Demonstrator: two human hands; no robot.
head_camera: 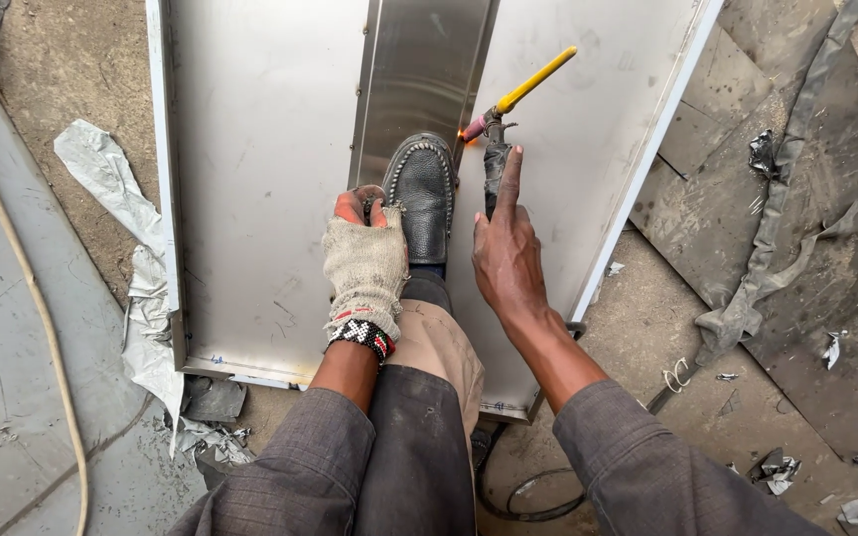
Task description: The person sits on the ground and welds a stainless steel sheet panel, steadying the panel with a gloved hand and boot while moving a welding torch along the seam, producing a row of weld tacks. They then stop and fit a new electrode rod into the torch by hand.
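My right hand (505, 248) grips a welding torch (499, 139) with a yellow back cap and a pink nozzle, index finger stretched along its handle. The nozzle tip glows orange against the edge of a raised steel channel (419, 69) on a large steel sheet panel (260, 179). My left hand (364, 260), in a fingerless knitted glove with a beaded wristband, rests on the panel beside my black shoe (422, 194). The shoe presses down on the channel.
The panel lies on a dirt floor. Crumpled protective film (116, 213) lies to the left, with a hose (37, 308) over a grey sheet. Dark metal sheets and scraps (806, 228) lie to the right. A cable (533, 496) loops under my legs.
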